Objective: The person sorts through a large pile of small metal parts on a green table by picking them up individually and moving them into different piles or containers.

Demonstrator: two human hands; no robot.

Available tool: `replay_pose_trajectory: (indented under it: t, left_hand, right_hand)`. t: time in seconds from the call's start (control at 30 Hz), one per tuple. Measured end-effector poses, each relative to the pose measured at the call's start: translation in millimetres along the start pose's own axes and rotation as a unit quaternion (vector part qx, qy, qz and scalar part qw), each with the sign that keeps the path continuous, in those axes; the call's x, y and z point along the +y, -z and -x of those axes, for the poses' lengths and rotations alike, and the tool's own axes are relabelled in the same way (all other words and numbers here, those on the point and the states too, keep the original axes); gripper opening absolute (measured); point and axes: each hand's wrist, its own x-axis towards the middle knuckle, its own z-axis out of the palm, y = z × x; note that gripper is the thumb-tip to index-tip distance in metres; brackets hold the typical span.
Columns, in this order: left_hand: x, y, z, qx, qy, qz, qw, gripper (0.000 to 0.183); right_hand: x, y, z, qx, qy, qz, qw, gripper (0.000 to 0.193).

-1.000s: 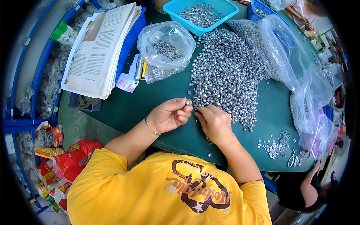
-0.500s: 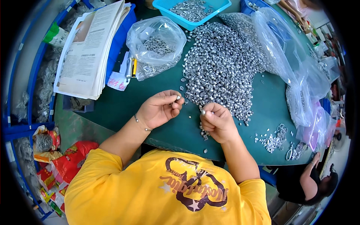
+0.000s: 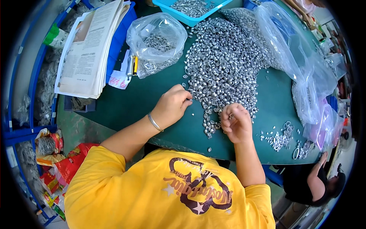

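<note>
In the head view, left hand [image 3: 171,105] with its back turned up, fingers bent down toward the green table [image 3: 152,91], thumb and fingertips drawn close together beside the near left edge of a heap of silvery metal pieces [image 3: 225,57] — impossible to tell whether pinching anything, with so little of the tips showing. Around its wrist, a metal bracelet [image 3: 154,122]. Right hand [image 3: 237,123] over the near right part of the heap, fingers loosely curled, partly blurred (too much so to tell whether anything small sits inside). Between both hands, a narrow strand of the same domed pieces, trailing toward the near table edge. Beyond the left hand, a clear bag [image 3: 139,28] of small metal parts; farther back, a light blue basket [image 3: 190,21] — also holding metal parts.
</note>
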Motion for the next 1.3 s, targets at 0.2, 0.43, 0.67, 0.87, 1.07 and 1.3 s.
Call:
replay_pose_trajectory:
  t: [0.2, 0.43, 0.67, 0.87, 1.07, 1.3]
  left_hand:
    - [6, 12, -2, -0.069, 0.145, 0.179, 0.971, 0.009]
    - [12, 9, 7, -0.062, 0.130, 0.289, 0.947, 0.010]
    - [11, 17, 4, -0.114, 0.268, 0.604, 0.742, 0.005]
    - [7, 17, -16, -0.092, 0.249, 0.625, 0.734, 0.008]
    - [15, -5, -25, -0.071, -0.111, -0.045, 0.990, 0.012]
    - [15, -9, -21, -0.059, -0.109, -0.046, 0.991, 0.010]
  right_hand:
    - [16, -27, -14, 0.035, 0.282, 0.734, 0.617, 0.009]
    - [17, -18, -20, 0.011, 0.301, 0.704, 0.644, 0.005]
    - [-11, 10, -9, -0.109, 0.051, -0.112, 0.986, 0.005]
    - [-28, 0, -14, -0.002, -0.008, 0.136, 0.991, 0.004]
    - [-12, -14, -24, -0.002, 0.248, 0.723, 0.645, 0.009]
    - [-12, -10, -18, 0.014, 0.144, 0.532, 0.834, 0.008]
